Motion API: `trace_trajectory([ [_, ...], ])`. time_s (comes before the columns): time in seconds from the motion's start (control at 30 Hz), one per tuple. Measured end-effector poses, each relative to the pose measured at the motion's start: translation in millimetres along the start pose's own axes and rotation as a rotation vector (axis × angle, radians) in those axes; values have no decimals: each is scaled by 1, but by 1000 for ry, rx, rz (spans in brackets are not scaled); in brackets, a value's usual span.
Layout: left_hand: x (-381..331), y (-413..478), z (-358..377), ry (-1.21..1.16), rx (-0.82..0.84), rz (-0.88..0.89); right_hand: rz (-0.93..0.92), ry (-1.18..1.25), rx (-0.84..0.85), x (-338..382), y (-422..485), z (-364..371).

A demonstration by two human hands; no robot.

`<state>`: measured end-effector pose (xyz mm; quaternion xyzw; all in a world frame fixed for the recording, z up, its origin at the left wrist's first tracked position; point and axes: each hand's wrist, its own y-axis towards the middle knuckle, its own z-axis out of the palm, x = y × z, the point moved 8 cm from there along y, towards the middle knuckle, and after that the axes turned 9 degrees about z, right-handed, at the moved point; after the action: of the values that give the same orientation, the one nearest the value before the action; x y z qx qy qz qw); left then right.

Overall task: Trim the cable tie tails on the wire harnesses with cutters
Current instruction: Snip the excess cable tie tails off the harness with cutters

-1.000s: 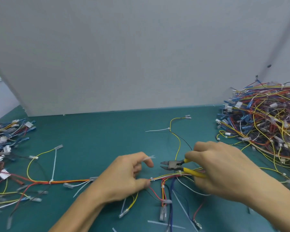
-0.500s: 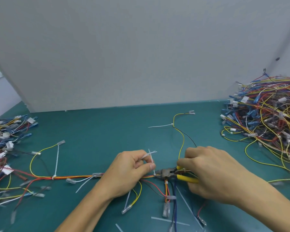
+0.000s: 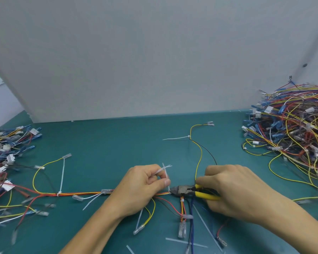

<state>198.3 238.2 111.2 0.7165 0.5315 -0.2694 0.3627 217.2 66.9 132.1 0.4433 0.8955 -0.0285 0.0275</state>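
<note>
This is an assembly workshop bench: a teal work surface [image 3: 103, 143], a heap of wire harnesses [image 3: 292, 129] at its right edge, a second heap [image 3: 6, 153] at its left edge, and a white partition [image 3: 154, 61] along the far edge.

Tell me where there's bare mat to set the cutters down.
Bare green mat lies between the white board and the left hand, left of the yellow wire. Crowded: left pile, right pile, cut tails at the near edge.

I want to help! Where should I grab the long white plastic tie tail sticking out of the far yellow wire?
Pinch the white plastic tie tail near its loose left tip, coming from the left: it lies flat, pointing away from the yellow wire.
</note>
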Motion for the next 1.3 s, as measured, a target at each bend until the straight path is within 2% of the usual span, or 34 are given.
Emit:
trace_trajectory([
  [0.5,1,-1,-1,-17,-12,-2,-61,54,-34,8,0,3],
  [0.83,3,-1,-1,-67,-20,9,-107,-30,-157,13,-1,-4],
  [0.93,7,-2,-5,-227,-99,-72,-92,-46,-105,14,-1,0],
  [1.0,11,-3,-12,-464,-210,-140,-21,-38,-78,6,0,-2],
  [1.07,12,-3,-23,-696,-318,-157,16,7,-103,2,-2,-15],
  [1.13,11,-5,-40,-745,-367,-150,2,68,-147,4,-3,-32],
  [1.23,9,-11,-59,-549,-310,-124,-44,50,-118,17,1,-41],
  [1.3,3,-20,-66,-175,-199,-33,-64,19,-76,27,6,-36],
])
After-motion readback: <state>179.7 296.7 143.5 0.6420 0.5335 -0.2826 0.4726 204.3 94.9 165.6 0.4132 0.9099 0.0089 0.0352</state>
